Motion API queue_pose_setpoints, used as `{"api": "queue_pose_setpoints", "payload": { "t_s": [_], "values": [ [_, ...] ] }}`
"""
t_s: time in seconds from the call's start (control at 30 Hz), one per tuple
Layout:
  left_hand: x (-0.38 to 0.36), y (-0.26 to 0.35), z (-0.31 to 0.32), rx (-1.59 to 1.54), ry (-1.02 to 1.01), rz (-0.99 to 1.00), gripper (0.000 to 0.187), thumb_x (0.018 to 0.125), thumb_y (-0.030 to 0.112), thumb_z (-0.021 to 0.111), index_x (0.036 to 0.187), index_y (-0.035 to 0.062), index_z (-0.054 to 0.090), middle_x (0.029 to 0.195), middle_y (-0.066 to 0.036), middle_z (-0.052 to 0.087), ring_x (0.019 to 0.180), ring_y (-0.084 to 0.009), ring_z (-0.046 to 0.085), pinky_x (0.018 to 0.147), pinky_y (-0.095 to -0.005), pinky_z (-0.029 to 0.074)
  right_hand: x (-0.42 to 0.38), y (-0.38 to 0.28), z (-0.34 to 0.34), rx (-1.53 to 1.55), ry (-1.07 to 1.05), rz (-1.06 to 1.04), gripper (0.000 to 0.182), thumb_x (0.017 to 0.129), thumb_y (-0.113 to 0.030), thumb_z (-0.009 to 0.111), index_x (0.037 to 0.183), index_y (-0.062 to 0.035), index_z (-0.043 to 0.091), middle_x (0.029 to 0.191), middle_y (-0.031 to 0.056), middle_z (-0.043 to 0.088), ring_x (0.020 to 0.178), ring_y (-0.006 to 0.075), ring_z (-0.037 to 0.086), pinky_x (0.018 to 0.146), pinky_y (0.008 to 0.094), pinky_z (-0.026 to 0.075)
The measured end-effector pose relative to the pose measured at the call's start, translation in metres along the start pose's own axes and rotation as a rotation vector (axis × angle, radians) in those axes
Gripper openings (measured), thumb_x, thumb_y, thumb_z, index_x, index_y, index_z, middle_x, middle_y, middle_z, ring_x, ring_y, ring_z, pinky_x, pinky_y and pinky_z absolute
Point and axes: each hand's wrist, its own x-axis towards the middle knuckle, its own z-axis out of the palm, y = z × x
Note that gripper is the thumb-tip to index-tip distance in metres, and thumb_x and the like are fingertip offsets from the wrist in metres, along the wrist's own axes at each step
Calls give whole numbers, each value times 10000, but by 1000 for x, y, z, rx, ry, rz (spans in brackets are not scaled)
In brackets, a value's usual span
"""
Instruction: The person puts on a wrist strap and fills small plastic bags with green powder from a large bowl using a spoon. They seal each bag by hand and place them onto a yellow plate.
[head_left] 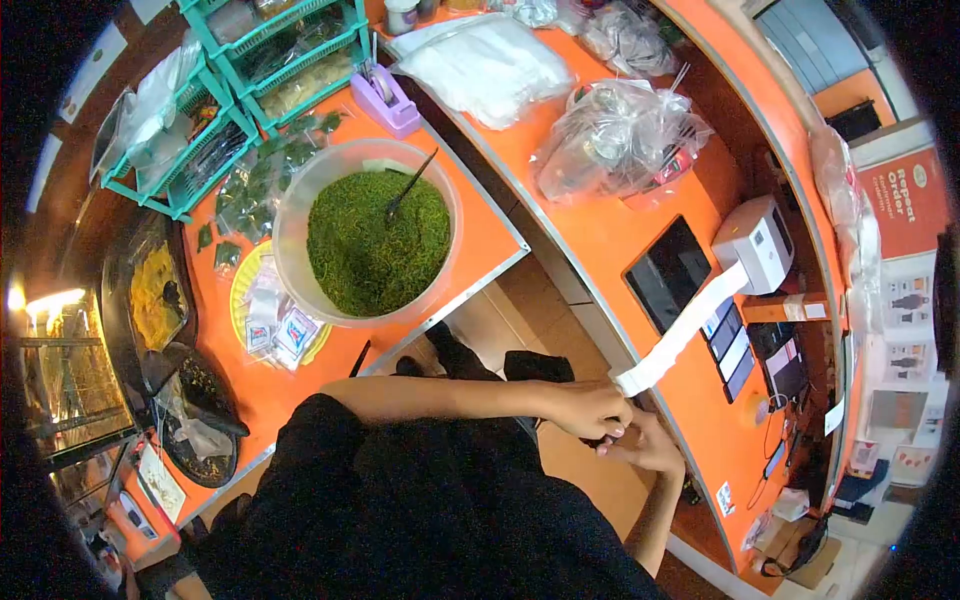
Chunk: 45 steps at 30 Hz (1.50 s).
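Observation:
My left hand [590,407] reaches across my black clothing to the end of a long white receipt strip [690,325] and pinches it. The strip runs up to a small white printer [757,240] on the orange counter [600,235]. My right hand [648,446] sits just below and right of the left, fingertips touching it. Something small and dark shows between the two hands; I cannot make out what it is or which hand holds it.
A black tablet [668,272] lies beside the printer. A big clear bowl of green shreds [375,240] with a spoon stands on the left counter, near packets on a yellow plate [262,310], teal racks [215,100], a purple tape dispenser [388,98] and plastic bags [615,135].

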Motion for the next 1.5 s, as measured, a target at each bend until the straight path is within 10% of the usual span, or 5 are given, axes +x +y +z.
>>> {"api": "queue_pose_setpoints", "payload": {
  "t_s": [0.27, 0.4, 0.67, 0.73, 1.5],
  "values": [
    [-8, -57, 15, 280, -186, -22, 148, 905, 147, 598, 946, 23, 668, 918, -186, 650, 906, -363, 580, 855, -481, 456, 4, 61, -5, 213, -598, 111, 398, 1070, -328, 500, 897, -8, 663, 821, 38, 646, 813, 155, 578, 811, 335, 449],
    [-65, -51, -7, 332, 244, 94, 209, 930, 158, 573, 1063, 4, 620, 1100, -188, 583, 1042, -376, 590, 907, -506, 459, 0, 86, 7, 407, -825, 542, 427, 1058, -408, 515, 882, -39, 637, 839, 38, 610, 868, 171, 575, 867, 333, 461],
    [-358, -6, 32, 214, 766, -1235, 365, 950, 302, 531, 811, -5, 670, 850, -239, 668, 842, -396, 676, 758, -479, 521, -3, 177, 51, 365, -705, 736, 340, 1006, -381, 600, 1008, -51, 684, 921, 49, 680, 887, 177, 634, 821, 348, 511],
    [-445, -43, 121, 338, 883, -908, 260, 835, 230, 615, 781, -16, 679, 719, -232, 654, 666, -386, 667, 646, -462, 515, 0, 174, 47, 295, -730, 735, 333, 1003, -372, 596, 1009, -50, 681, 918, 55, 681, 881, 184, 637, 815, 353, 512],
    [-414, -38, 136, 136, 681, -1201, 243, 821, 236, 663, 867, 0, 695, 823, -231, 689, 769, -363, 690, 704, -456, 529, 67, 93, 26, -341, -807, 522, 264, 969, -273, 554, 1029, -35, 653, 876, 125, 696, 819, 272, 680, 750, 411, 528]
  ]
}}
